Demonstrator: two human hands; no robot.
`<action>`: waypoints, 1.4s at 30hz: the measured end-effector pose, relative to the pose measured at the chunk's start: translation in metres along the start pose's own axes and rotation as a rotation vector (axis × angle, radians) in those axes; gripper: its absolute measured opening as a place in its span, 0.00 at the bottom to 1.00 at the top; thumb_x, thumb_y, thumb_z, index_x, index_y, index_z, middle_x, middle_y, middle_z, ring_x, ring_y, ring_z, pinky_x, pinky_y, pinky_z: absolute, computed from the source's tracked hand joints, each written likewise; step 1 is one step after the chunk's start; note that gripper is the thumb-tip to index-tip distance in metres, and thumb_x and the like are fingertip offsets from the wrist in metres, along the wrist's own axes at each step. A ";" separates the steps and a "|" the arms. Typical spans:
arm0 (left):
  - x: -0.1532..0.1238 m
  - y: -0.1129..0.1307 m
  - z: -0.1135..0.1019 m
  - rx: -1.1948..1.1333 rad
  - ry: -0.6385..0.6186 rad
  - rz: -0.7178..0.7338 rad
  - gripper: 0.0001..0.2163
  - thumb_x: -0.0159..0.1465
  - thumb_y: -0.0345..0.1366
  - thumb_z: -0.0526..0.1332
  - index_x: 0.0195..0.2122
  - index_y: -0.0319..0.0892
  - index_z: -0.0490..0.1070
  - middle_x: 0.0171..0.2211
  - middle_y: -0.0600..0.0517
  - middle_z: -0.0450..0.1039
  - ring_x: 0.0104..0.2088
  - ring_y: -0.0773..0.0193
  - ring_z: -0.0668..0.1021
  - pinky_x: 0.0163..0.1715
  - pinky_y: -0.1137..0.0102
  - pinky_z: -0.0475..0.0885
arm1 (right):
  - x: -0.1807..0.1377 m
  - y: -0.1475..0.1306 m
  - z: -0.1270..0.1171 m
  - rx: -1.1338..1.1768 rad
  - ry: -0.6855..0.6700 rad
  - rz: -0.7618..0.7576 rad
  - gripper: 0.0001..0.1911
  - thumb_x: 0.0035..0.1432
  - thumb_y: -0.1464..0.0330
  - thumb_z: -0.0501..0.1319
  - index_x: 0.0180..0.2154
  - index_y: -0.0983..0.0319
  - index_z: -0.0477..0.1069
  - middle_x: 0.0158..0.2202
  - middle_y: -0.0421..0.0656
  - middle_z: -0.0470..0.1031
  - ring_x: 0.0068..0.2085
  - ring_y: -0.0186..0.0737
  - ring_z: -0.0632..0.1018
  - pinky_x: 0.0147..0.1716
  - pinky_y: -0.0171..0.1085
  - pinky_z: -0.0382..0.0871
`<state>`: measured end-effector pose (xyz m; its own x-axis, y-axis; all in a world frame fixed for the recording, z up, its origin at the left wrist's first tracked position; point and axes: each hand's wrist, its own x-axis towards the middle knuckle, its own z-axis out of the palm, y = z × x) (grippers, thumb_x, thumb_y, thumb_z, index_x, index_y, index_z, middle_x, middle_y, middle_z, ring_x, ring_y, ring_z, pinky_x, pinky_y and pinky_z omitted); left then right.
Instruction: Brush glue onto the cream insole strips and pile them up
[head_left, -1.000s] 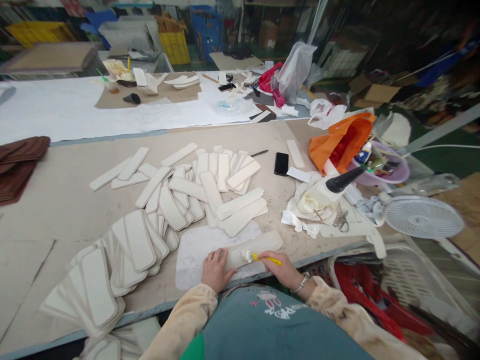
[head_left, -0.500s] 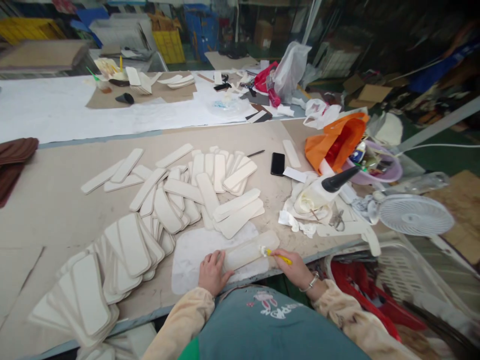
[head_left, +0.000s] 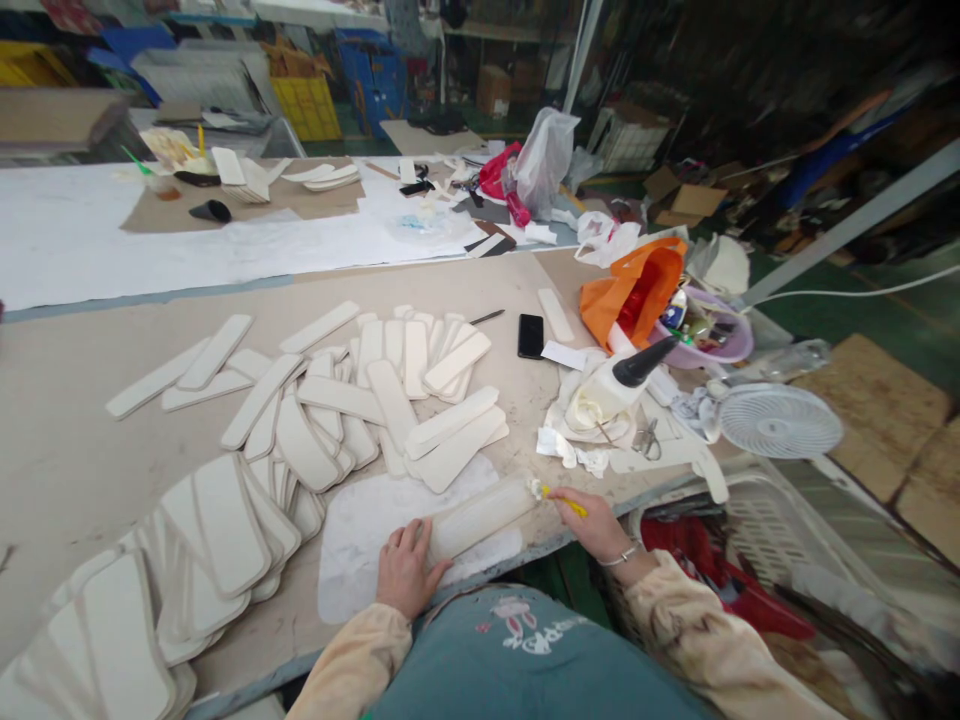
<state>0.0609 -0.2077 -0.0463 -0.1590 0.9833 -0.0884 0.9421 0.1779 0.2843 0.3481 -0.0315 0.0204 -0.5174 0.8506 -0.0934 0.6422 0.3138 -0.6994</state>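
My right hand [head_left: 592,522] is closed round the yellow handle of a small glue brush [head_left: 564,500]. The brush's whitish tip touches the far right end of a long pale strip [head_left: 480,518] with rounded ends. That strip lies on a white sheet [head_left: 349,545] at the table's front edge. My left hand [head_left: 409,568] rests flat on the strip's near left end, fingers spread. Beyond it, loosely stacked off-white strips [head_left: 450,440] spread across the table, and a fan of larger pale panels [head_left: 232,520] runs down to the left.
To the right stand a white bottle with a black cone nozzle [head_left: 637,365], scissors [head_left: 646,438] and a white round fan grille [head_left: 780,420]. Farther back lie a phone [head_left: 530,336], an orange bag [head_left: 634,290] and a lilac basin [head_left: 731,340]. A plastic crate [head_left: 780,520] sits below the edge.
The brush tip has shifted slightly along the strip toward its far right end. My left hand keeps its place on the strip. The whole view has swung a little to the right.
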 end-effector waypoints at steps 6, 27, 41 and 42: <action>0.000 -0.001 0.002 0.006 0.009 0.010 0.27 0.56 0.50 0.56 0.53 0.42 0.62 0.50 0.44 0.64 0.46 0.53 0.66 0.40 0.61 0.65 | 0.001 -0.044 0.032 -0.522 -0.089 -0.073 0.13 0.55 0.71 0.52 0.39 0.63 0.72 0.32 0.48 0.77 0.34 0.42 0.77 0.34 0.37 0.69; -0.003 -0.001 -0.001 -0.066 -0.003 -0.047 0.30 0.52 0.52 0.59 0.55 0.46 0.60 0.50 0.45 0.63 0.47 0.52 0.65 0.42 0.60 0.63 | -0.006 -0.062 0.069 0.362 -0.260 0.147 0.13 0.56 0.65 0.53 0.38 0.63 0.73 0.19 0.37 0.70 0.22 0.32 0.71 0.24 0.30 0.65; -0.002 -0.002 0.003 -0.038 0.043 -0.028 0.30 0.51 0.52 0.60 0.53 0.45 0.62 0.49 0.44 0.64 0.46 0.53 0.66 0.41 0.61 0.64 | -0.001 -0.073 0.084 0.550 -0.338 0.220 0.12 0.54 0.67 0.54 0.37 0.61 0.73 0.17 0.36 0.68 0.18 0.29 0.68 0.19 0.28 0.63; -0.002 -0.002 0.004 -0.041 0.044 -0.023 0.30 0.51 0.52 0.60 0.54 0.45 0.62 0.49 0.44 0.64 0.46 0.53 0.66 0.41 0.61 0.64 | -0.001 -0.073 0.087 0.578 -0.360 0.235 0.12 0.54 0.67 0.53 0.38 0.61 0.73 0.17 0.36 0.68 0.18 0.29 0.68 0.19 0.27 0.63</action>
<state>0.0606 -0.2106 -0.0503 -0.1941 0.9795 -0.0540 0.9252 0.2011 0.3217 0.2524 -0.0919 0.0105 -0.6205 0.6448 -0.4463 0.4094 -0.2190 -0.8857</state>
